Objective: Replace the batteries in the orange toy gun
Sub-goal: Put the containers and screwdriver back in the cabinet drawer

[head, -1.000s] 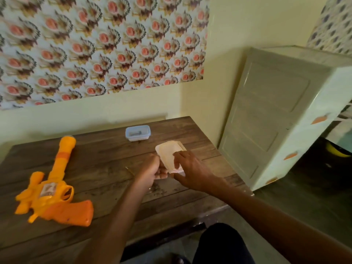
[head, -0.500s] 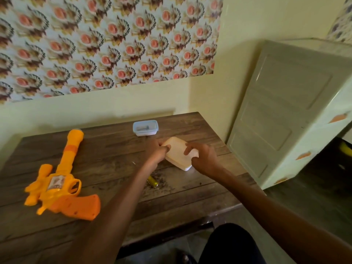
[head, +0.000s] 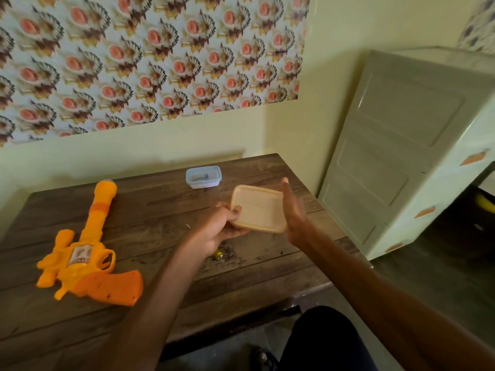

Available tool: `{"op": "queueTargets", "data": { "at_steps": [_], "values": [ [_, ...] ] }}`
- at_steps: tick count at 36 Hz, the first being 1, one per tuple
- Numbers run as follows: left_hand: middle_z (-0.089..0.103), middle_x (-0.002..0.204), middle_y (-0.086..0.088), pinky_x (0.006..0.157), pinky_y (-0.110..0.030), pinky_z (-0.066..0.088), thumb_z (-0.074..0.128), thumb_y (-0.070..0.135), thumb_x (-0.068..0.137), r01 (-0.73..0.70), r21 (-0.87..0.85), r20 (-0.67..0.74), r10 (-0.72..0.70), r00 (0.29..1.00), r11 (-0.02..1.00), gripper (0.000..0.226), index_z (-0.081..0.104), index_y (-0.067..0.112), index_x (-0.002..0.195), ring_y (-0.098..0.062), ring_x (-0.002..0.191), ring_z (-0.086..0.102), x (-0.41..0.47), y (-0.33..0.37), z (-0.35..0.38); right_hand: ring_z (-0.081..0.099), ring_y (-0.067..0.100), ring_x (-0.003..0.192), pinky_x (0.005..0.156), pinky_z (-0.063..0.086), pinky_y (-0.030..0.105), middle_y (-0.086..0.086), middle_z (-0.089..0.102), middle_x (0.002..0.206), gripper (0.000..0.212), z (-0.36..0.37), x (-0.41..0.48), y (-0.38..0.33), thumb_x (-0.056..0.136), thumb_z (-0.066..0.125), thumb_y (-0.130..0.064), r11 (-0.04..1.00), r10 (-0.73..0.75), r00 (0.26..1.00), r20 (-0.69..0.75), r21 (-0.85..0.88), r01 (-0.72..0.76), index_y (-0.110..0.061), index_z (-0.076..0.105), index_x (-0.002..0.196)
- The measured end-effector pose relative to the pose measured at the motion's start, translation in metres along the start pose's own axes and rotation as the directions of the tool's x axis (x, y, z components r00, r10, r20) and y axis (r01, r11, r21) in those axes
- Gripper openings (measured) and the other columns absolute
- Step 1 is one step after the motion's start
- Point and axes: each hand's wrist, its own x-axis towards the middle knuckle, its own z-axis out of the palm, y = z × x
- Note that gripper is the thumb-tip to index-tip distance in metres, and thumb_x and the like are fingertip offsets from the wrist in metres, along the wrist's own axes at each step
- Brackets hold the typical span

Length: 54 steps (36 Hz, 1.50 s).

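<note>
The orange toy gun (head: 88, 253) lies flat on the left of the wooden table (head: 160, 210), barrel pointing at the wall. Over the table's right half, my left hand (head: 222, 226) grips the left edge of a pale orange square plastic container (head: 258, 208) with its lid on. My right hand (head: 290, 207) presses against the container's right side, fingers stretched upward. Below my left hand a small yellow-green battery (head: 219, 254) lies on the table, partly hidden by my wrist.
A small clear box with a blue rim (head: 204, 177) sits near the wall at the table's back. A pale plastic drawer cabinet (head: 401, 145) stands right of the table. Dark specks are scattered on the wood near the battery. My dark-clothed knee (head: 329, 341) shows below the table edge.
The pale container has been lifted and turned from tilted on edge to nearly flat-facing, between both hands. My right hand has shifted from over its top to its right side.
</note>
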Motion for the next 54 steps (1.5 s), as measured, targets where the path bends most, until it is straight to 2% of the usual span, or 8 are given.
{"op": "queueTargets", "data": {
  "at_steps": [9,16,24,28,34,38,42,54],
  "values": [
    [0.066,0.103,0.001,0.085,-0.043,0.055,0.046,0.089,0.065,-0.298,0.279,-0.205,0.36,0.91,0.913,0.058,0.058,0.039,0.091,-0.021,0.093,0.065,0.008,0.002,0.009,0.055,0.011,0.071,0.067,0.049,0.033,0.004,0.061,0.081,0.048,0.012,-0.02,-0.012,0.097,0.04,-0.053,0.895,-0.395,0.914,-0.09,-0.264,0.361,-0.014,0.061,0.078],
    [0.064,0.104,-0.002,0.083,-0.039,0.051,0.04,0.076,0.08,-0.339,0.382,-0.3,0.463,0.834,0.86,0.059,0.062,0.026,0.103,-0.02,0.089,0.061,-0.001,0.006,0.011,0.059,0.023,0.073,0.067,0.053,0.04,0.01,0.063,0.08,0.048,0.02,-0.014,-0.014,0.091,0.04,-0.048,0.861,-0.421,0.902,-0.092,-0.355,0.365,-0.009,0.058,0.07],
    [0.065,0.091,0.0,0.065,-0.038,0.054,0.052,0.064,0.088,-0.257,0.169,-0.242,0.293,0.925,0.952,0.034,0.057,0.031,0.084,-0.022,0.081,0.065,0.002,0.0,0.008,0.059,0.025,0.092,0.085,0.054,0.043,0.011,0.06,0.104,0.058,0.02,-0.013,-0.011,0.093,0.043,-0.058,0.894,-0.314,0.946,-0.086,-0.362,0.264,-0.004,0.06,0.105],
    [0.064,0.106,-0.005,0.077,-0.042,0.058,0.069,0.053,0.081,-0.18,0.072,-0.272,0.193,0.943,0.981,0.032,0.055,0.027,0.094,-0.022,0.09,0.063,0.005,0.002,-0.007,0.066,0.022,0.087,0.061,0.057,0.032,0.009,0.065,0.104,0.051,0.01,-0.02,-0.009,0.095,0.046,-0.055,0.849,-0.31,0.934,0.179,-0.391,0.357,-0.012,0.06,0.12],
    [0.068,0.109,-0.011,0.092,-0.042,0.054,0.07,0.016,0.086,-0.235,-0.046,-0.273,0.215,0.938,0.971,0.018,0.06,0.012,0.101,-0.026,0.1,0.064,-0.007,0.007,-0.031,0.072,0.019,0.085,0.071,0.058,0.031,0.007,0.07,0.1,0.022,0.002,-0.037,0.002,0.088,0.069,-0.028,0.88,-0.059,0.91,0.411,-0.408,0.241,-0.015,0.059,0.103],
    [0.069,0.095,0.001,0.082,-0.041,0.057,0.062,0.022,0.092,-0.205,0.3,-0.371,0.312,0.875,0.932,0.004,0.063,0.022,0.089,-0.018,0.09,0.067,-0.013,-0.002,-0.046,0.069,0.021,0.092,0.071,0.059,0.029,0.009,0.067,0.108,0.037,0.007,-0.041,0.003,0.089,0.067,-0.024,0.95,-0.001,0.921,0.389,-0.287,0.122,-0.01,0.054,0.121],
    [0.058,0.065,0.004,0.06,-0.028,0.046,0.052,0.037,0.096,-0.027,0.84,-0.305,0.514,0.801,0.541,0.03,0.06,0.02,0.072,-0.011,0.061,0.055,-0.019,-0.018,-0.075,0.066,0.021,0.092,0.07,0.057,0.027,0.011,0.064,0.109,0.041,0.019,-0.03,-0.001,0.094,0.059,-0.027,0.964,-0.061,0.949,0.31,-0.23,0.137,-0.006,0.052,0.128],
    [0.066,0.082,-0.001,0.065,-0.031,0.05,0.06,0.054,0.082,0.169,0.863,-0.367,0.359,0.858,0.477,0.038,0.069,0.017,0.087,-0.018,0.074,0.062,0.004,-0.04,-0.069,0.064,0.021,0.087,0.075,0.059,0.035,0.005,0.06,0.094,0.033,0.049,0.0,0.016,0.094,0.059,-0.031,0.984,-0.016,0.986,0.166,-0.17,0.045,-0.012,0.051,0.12]
  ]
}}
